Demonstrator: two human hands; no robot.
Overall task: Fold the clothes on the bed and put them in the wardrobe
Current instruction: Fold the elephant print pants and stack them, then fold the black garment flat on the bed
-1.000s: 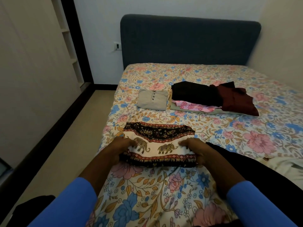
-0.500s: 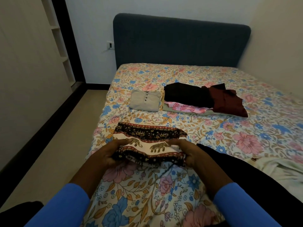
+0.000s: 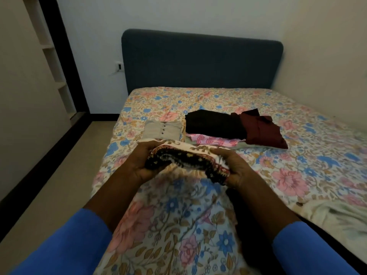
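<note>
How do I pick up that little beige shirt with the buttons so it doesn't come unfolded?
Slide a flat hand under the beige shirt from its left edge, with your thumb on top. It lies flat in a folded rectangle. That side faces bare sheet, while the black garment lies close on its right.

free: near bedsheet (image 3: 178,225) | obstacles: beige top (image 3: 162,130) — clothes stack (image 3: 234,129)

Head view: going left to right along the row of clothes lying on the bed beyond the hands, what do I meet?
beige buttoned top → black garment → maroon garment. The pink patterned piece lies under the black one, so it is left out.
</note>
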